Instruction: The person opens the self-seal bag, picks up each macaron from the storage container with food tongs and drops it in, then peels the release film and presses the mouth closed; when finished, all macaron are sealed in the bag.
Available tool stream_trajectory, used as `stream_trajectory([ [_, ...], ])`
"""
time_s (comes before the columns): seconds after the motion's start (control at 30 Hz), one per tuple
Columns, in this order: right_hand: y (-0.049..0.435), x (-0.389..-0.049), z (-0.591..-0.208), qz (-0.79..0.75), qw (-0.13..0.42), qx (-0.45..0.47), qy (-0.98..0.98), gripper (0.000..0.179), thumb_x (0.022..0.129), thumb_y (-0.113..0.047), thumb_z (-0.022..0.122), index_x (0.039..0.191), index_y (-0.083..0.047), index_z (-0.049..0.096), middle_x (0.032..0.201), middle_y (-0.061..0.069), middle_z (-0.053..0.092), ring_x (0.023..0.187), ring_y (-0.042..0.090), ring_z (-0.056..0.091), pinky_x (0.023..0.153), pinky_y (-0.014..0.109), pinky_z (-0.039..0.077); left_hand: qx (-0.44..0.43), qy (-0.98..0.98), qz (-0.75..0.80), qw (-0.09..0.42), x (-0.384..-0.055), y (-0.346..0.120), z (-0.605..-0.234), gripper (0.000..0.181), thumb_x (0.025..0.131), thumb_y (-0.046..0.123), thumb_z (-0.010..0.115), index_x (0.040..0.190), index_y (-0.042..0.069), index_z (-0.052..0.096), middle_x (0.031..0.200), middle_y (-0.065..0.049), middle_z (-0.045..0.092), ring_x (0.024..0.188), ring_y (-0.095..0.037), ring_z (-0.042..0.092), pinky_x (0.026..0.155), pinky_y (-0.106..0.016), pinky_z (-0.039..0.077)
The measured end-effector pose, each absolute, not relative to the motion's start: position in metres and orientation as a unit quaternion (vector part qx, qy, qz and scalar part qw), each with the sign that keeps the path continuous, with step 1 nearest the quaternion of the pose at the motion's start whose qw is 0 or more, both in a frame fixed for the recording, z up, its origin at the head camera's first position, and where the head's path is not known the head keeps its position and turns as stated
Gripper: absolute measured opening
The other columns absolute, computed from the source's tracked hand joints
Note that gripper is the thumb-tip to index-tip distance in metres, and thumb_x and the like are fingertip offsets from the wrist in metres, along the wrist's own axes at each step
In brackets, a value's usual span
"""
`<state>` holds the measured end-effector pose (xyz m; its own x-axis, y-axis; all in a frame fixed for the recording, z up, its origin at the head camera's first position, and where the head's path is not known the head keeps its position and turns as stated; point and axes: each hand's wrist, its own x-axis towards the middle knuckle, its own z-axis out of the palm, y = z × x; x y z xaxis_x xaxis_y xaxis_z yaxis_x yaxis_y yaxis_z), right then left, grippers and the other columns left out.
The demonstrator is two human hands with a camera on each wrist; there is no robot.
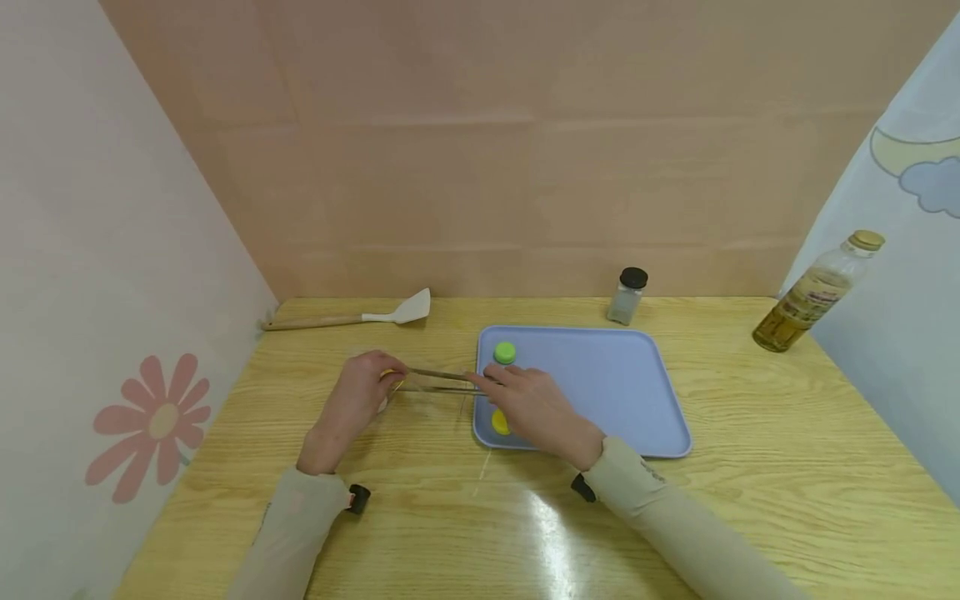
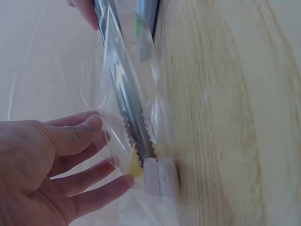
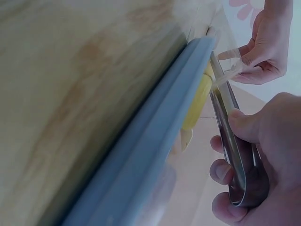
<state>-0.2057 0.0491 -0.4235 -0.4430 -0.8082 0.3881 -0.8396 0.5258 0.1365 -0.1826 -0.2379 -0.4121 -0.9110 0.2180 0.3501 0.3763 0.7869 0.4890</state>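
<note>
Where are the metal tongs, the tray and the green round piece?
Metal tongs point(image 3: 227, 137): right wrist view, on the near arm beside the thumb.
Tray point(image 1: 600, 379): head view, on its bare floor.
Green round piece point(image 1: 505, 351): head view, on its top.

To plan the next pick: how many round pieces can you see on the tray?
2: a green piece near the far left corner of the tray, and a yellow piece near its near left corner. The right hand may hide others.
</note>
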Motion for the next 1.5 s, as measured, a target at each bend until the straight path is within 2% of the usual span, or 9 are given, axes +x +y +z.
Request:
stream_trajectory([
  [0.37,0.041,-0.204,-0.425,0.019,0.223,0.476,-0.851,0.057,0.086,-0.002,0.073,0.140,-0.015,0.062,0.099,-0.001,0.058,0.063,0.010,0.040,0.047,0.021,0.030,-0.163,-0.937,-0.275,0.141,-0.184,-0.239,-0.414,0.008,0.087,-0.005,0.075,0.094,-0.001,0.078,0.095,-0.012,0.073,0.086,-0.028,0.071,0.074,-0.039,0.059],
  [0.67,0.032,-0.204,-0.424,0.018,0.237,0.475,-0.847,0.055,0.087,0.006,0.060,0.137,-0.015,0.063,0.099,-0.001,0.059,0.062,0.011,0.041,0.045,0.021,0.027,-0.164,-0.937,-0.272,0.143,-0.184,-0.238,-0.414,0.008,0.087,-0.006,0.075,0.093,-0.001,0.078,0.092,-0.012,0.073,0.084,-0.027,0.071,0.071,-0.038,0.060],
  [1.03,0.026,-0.204,-0.425,0.006,0.250,0.474,-0.844,0.050,0.092,0.005,0.057,0.136,-0.016,0.065,0.102,0.000,0.061,0.064,0.012,0.047,0.044,0.021,0.031,-0.174,-0.934,-0.272,0.156,-0.185,-0.238,-0.416,0.008,0.086,-0.005,0.076,0.093,-0.002,0.078,0.089,-0.011,0.072,0.080,-0.025,0.070,0.069,-0.036,0.059],
  [1.33,0.028,-0.203,-0.426,0.016,0.254,0.481,-0.839,0.048,0.092,0.004,0.058,0.136,-0.014,0.065,0.102,0.001,0.061,0.063,0.012,0.046,0.044,0.021,0.028,-0.170,-0.935,-0.269,0.154,-0.184,-0.238,-0.415,0.009,0.086,-0.006,0.076,0.093,-0.001,0.078,0.090,-0.012,0.072,0.080,-0.025,0.070,0.069,-0.037,0.059],
  [1.5,0.031,-0.200,-0.423,0.016,0.254,0.478,-0.841,0.047,0.091,0.001,0.063,0.136,-0.014,0.065,0.102,0.002,0.061,0.064,0.013,0.048,0.044,0.022,0.030,-0.169,-0.936,-0.266,0.155,-0.184,-0.238,-0.415,0.009,0.087,-0.005,0.075,0.094,-0.001,0.078,0.090,-0.012,0.072,0.081,-0.026,0.070,0.071,-0.039,0.060],
])
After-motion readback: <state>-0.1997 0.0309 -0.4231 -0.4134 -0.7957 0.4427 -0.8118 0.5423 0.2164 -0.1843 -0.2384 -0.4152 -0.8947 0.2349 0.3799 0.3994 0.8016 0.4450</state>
